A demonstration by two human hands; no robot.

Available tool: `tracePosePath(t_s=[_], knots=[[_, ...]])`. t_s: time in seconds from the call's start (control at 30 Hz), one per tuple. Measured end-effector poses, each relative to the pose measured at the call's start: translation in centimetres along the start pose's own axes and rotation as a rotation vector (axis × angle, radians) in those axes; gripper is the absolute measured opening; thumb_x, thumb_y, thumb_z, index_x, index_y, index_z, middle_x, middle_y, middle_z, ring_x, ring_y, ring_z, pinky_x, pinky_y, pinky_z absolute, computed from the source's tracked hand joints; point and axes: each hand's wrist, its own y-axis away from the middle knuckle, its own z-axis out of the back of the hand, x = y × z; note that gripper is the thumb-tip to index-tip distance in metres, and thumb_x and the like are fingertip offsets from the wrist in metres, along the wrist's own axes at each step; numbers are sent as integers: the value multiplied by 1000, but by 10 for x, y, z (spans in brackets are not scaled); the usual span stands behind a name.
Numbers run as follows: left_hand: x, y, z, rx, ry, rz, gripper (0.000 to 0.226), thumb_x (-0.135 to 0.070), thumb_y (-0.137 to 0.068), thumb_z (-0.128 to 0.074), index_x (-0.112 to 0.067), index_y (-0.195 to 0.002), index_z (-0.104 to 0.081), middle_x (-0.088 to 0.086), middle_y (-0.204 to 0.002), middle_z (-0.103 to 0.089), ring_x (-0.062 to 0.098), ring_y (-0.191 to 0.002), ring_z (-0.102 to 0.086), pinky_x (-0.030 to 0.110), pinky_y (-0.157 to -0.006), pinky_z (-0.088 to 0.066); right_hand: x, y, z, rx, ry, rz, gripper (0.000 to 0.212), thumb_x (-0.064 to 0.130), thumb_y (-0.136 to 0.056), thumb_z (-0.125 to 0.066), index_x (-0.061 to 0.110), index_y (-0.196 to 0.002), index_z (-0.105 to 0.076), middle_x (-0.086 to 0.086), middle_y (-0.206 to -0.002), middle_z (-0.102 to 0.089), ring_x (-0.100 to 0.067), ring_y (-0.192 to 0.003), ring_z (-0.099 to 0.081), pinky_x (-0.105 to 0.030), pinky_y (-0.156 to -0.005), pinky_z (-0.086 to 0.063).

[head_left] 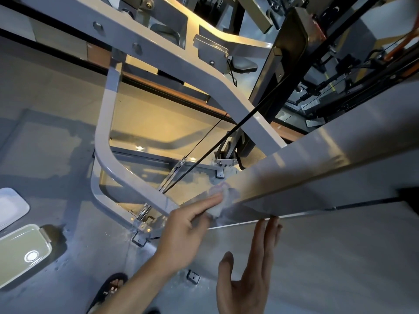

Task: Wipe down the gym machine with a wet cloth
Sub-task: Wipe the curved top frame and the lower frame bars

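Observation:
My left hand (188,223) reaches in from the lower left and holds a small white wet cloth (216,209) against the side of the gym machine's wide grey beam (317,159). The cloth is bunched between my fingers and blurred. A damp smear shows on the beam just above the cloth. My right hand (249,275) is flat, its fingers straight, and the fingertips touch the beam's lower edge to the right of the cloth.
A curved grey frame tube (127,177) and black cables (204,155) run under the beam to bolted floor brackets (140,236). Two containers (20,250) stand on the wet grey floor at the left. A sandalled foot (112,288) is at the bottom.

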Motion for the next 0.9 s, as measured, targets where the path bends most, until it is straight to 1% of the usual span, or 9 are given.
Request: tracePosePath(t_s=[0.13,0.23,0.3,0.4,0.5,0.57,0.67,0.77,0.9], knots=[[-23,6,-13,35,34,-193,63,17,-96,-51,-26,-140,-62,-14,-145,-59,11,-139,-51,29,-118,-37,0,0,0,-13,-18,0,90,21,-79,-48,32,-163,-18,5,-171,-17,-26,-156,-20,-54,-110,-36],[11,0,2,-25,-102,-8,76,9,-99,-52,-60,-133,-58,-31,-139,-58,5,-130,-58,39,-108,-50,-2,0,0,-4,-8,2,91,21,-77,-48,31,-163,-19,3,-170,-19,-27,-156,-21,-55,-108,-38],[22,-3,10,-29,-150,98,73,5,-100,-51,-63,-125,-60,-36,-136,-57,8,-134,-55,49,-107,-50,-2,0,1,1,-5,-11,92,21,-76,-48,32,-163,-19,3,-170,-20,-27,-156,-22,-56,-106,-40],[-14,-6,0,10,-98,-27,62,8,-101,-50,-43,-134,-62,-32,-141,-54,-2,-141,-45,40,-119,-39,-2,-1,3,-5,-16,-12,92,21,-76,-48,30,-163,-19,2,-170,-20,-27,-156,-23,-56,-107,-40],[-73,-3,-20,92,6,-329,57,15,-100,-47,-18,-145,-57,-11,-151,-54,11,-146,-43,36,-122,-35,-1,-2,4,-21,-38,42,76,25,-91,-46,24,-162,-21,-3,-170,-20,-30,-156,-22,-50,-118,-31],[-78,-3,-24,77,-9,-419,56,15,-100,-47,-16,-146,-55,-9,-151,-54,13,-144,-47,32,-120,-35,-2,-2,5,-29,-30,65,69,28,-96,-42,21,-162,-22,-4,-169,-21,-30,-155,-22,-48,-120,-30],[-36,-10,-12,38,-129,-247,66,6,-100,-48,-43,-143,-55,-21,-148,-54,12,-129,-59,19,-110,-42,-3,-3,8,-29,-35,31,89,19,-75,-47,25,-161,-25,1,-168,-26,-26,-154,-27,-52,-110,-39],[-7,-15,-2,8,-206,-11,63,3,-102,-51,-52,-133,-55,-11,-140,-64,19,-130,-60,15,-105,-45,-2,-3,16,-40,-28,25,91,18,-71,-47,30,-160,-28,8,-165,-32,-21,-153,-31,-48,-105,-43],[-64,-18,-20,61,-64,-205,59,10,-101,-46,-32,-142,-57,-21,-147,-55,4,-143,-44,22,-117,-36,-1,-8,29,-78,-25,54,83,19,-74,-48,29,-156,-35,14,-161,-38,-15,-147,-40,-33,-109,-43]])
